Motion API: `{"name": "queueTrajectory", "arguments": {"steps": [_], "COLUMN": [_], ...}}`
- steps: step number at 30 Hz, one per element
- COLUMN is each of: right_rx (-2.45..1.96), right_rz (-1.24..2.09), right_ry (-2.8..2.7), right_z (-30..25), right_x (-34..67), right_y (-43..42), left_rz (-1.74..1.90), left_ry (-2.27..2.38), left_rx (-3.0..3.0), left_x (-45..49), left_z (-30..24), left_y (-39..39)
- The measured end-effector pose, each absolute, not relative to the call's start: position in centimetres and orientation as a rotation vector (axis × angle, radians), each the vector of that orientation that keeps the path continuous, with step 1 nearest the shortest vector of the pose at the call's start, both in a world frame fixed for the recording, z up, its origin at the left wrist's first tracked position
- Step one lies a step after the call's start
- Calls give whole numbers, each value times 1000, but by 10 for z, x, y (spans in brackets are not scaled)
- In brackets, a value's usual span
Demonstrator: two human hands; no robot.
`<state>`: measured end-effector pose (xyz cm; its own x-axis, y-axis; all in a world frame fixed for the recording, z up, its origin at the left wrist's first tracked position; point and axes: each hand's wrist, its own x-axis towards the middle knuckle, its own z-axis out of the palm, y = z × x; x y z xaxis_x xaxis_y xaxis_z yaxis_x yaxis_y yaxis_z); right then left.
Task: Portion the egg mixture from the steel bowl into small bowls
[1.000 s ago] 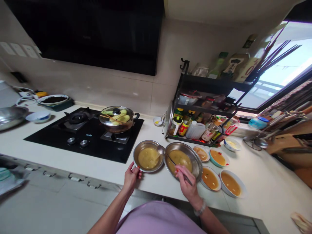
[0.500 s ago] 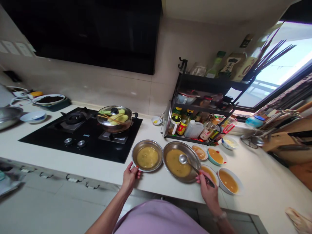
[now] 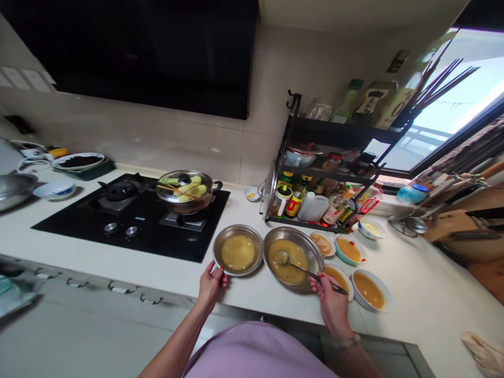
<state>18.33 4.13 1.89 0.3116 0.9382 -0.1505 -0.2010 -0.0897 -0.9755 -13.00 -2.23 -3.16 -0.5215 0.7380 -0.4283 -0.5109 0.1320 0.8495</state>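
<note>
My left hand (image 3: 212,282) pinches the near rim of a round steel bowl (image 3: 258,244) that holds yellowish liquid. Just right of it stands a larger steel bowl (image 3: 317,254) with similar liquid. Closed round the dark handle of a ladle (image 3: 307,271), my right hand (image 3: 331,297) is over that bowl's near right side. The ladle's round head dips into the liquid. Close by on the right are several smaller bowls of orange-brown liquid, among them a white bowl (image 3: 388,299) and a green-rimmed bowl (image 3: 346,257).
Left of the bowls lies a black gas hob (image 3: 157,247) bearing a glass-lidded pan (image 3: 185,205). Behind the bowls stands a black rack (image 3: 334,173) full of bottles and jars. A cloth (image 3: 484,352) rests at the right on the white counter (image 3: 433,294).
The ladle's head has moved left and down into the larger bowl's liquid. My right hand has shifted slightly left with it. My left hand stays on the rim.
</note>
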Motion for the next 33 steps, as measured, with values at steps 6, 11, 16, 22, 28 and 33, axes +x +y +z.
{"name": "queueTrajectory", "arguments": {"steps": [6, 11, 16, 22, 28, 33], "right_rx": [-1275, -1287, -1288, -1219, -1181, -1136], "right_rz": [1129, 1104, 1104, 1150, 1192, 1222], "right_ry": [-781, -817, -814, -774, -856, -941], "right_z": [28, 29, 37, 55, 61, 57], "right_x": [183, 182, 179, 167, 144, 117], "right_y": [40, 42, 44, 44, 48, 48], "left_rz": [1605, 1607, 1609, 1611, 1623, 1617], "left_ry": [1407, 1414, 1408, 1393, 1368, 1388], "left_rx": [249, 251, 263, 257, 251, 237], "left_x": [-130, -130, -131, -131, -130, -130], "left_z": [-35, -37, -37, -39, -40, -36], "left_y": [-23, -22, -22, -22, -22, -22]}}
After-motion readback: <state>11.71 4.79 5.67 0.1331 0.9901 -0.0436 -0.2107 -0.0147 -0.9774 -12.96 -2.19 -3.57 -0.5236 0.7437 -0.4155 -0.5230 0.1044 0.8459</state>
